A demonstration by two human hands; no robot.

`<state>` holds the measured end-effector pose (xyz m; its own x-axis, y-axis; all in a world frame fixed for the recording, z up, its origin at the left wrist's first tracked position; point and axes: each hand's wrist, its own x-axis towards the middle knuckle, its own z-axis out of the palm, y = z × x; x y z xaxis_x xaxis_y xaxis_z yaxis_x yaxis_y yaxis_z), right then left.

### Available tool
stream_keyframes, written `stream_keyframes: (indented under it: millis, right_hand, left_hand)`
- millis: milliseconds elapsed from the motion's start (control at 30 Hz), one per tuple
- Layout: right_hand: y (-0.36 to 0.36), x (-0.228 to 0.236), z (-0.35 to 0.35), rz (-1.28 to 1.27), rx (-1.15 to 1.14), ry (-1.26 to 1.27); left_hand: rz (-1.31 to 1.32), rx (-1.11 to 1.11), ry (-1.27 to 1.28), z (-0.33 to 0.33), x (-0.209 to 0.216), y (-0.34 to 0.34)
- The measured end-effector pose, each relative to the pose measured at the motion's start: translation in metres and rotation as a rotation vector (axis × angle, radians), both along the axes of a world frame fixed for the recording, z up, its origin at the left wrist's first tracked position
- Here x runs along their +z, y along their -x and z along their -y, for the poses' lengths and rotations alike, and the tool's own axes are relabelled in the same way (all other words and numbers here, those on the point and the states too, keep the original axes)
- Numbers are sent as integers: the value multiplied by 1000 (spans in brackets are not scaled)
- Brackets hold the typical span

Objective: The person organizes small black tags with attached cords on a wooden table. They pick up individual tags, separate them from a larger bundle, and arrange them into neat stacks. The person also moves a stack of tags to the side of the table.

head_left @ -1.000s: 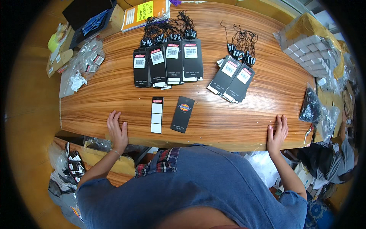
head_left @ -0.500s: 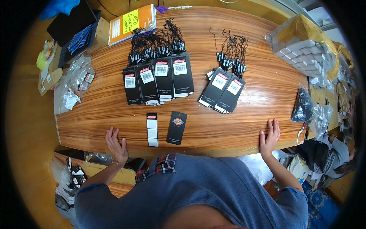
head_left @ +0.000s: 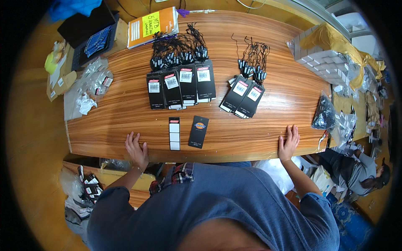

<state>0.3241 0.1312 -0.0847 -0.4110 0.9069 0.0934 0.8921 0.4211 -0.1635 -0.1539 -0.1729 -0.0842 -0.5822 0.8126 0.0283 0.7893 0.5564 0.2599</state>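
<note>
Since half a second ago my head view has shifted over the table [head_left: 255,134], and the co-worker [head_left: 361,172] beyond my right hand [head_left: 289,143] shows more fully; both my hands stay in place. In this view, my left hand [head_left: 137,151] lies palm down at the near edge, thumb apart from the fingers, holding nothing; my right rests likewise, well apart from it. Just right of my left hand I see a white-panelled strip [head_left: 174,136], then a black card [head_left: 197,132], both untouched. Farther out, between the hands, lie four corded black tag bundles [head_left: 186,88], with two more bundles [head_left: 239,93] nearer my right hand's side. A bag of dark items [head_left: 324,112] sits beyond that hand.
</note>
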Motion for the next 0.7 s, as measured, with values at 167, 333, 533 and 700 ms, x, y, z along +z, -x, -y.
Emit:
stream_keyframes:
  millis: [167,333,533,700]
  right_hand:
    - [-1,0,0,-12,15,-20]
    - [0,-2,1,13,19,-34]
    - [-7,-11,2,39,37,-34]
    - [-9,-11,8,-12,59,-28]
  left_hand:
    - [-15,15,-25,0,0,-1]
    - [-33,37,-78,1,1,-4]
    - [-86,56,-53,4,6,-7]
    - [-125,41,-69,3,5,-8]
